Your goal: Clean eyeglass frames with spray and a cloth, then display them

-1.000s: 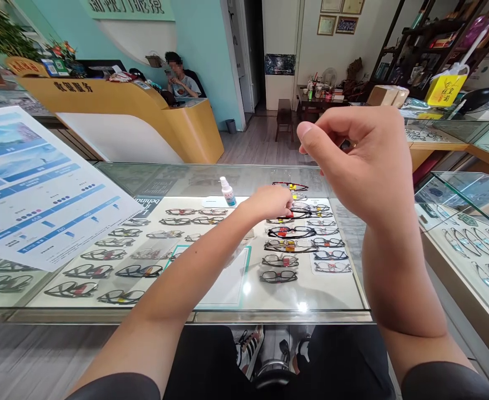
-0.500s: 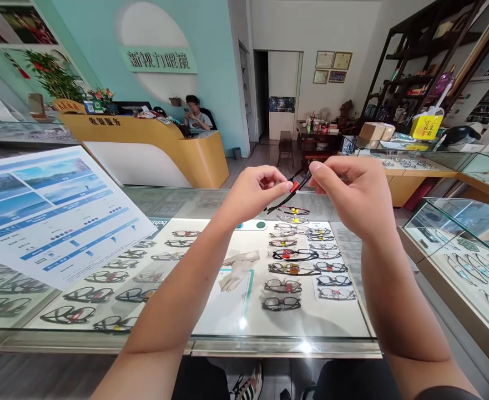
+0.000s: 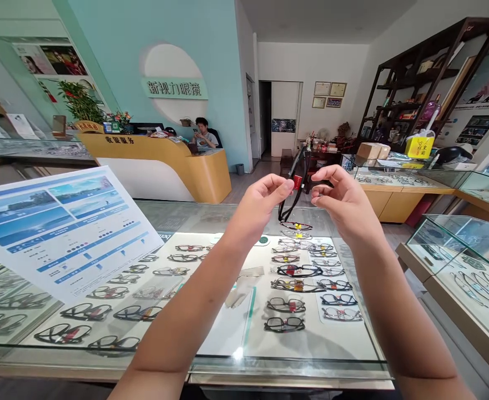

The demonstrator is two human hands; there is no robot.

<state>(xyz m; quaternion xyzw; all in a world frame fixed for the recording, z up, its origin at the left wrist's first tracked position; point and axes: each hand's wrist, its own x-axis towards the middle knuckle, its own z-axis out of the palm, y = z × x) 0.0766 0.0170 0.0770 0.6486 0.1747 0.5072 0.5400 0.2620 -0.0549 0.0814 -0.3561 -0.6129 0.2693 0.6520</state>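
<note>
Dark-framed eyeglasses (image 3: pixel 300 195) with a red tag are held up on end above the glass display case (image 3: pixel 177 214). My left hand (image 3: pixel 265 203) pinches them at the tag between thumb and fingers. Just to their right is my right hand (image 3: pixel 346 203), its thumb and forefinger apart and nothing visible between them. Beneath the hands, rows of eyeglasses lie in the case, among them a black pair (image 3: pixel 285 324) near the front and another pair (image 3: pixel 298 270) with a red tag. A pale cloth-like piece (image 3: pixel 244 286) lies in the middle of the case.
A printed sheet (image 3: pixel 73 228) stands slanted over the case's left side. Behind is a yellow counter (image 3: pixel 140 155) where a person (image 3: pixel 205 135) sits. Another glass case (image 3: pixel 460 261) stands at the right. A yellow bag (image 3: pixel 419 145) and a cardboard box (image 3: pixel 369 150) rest farther back.
My right hand has let go of the eyeglasses and moved slightly away, its fingers parting. The eyeglasses have turned more upright in my left hand. The view has tilted up.
</note>
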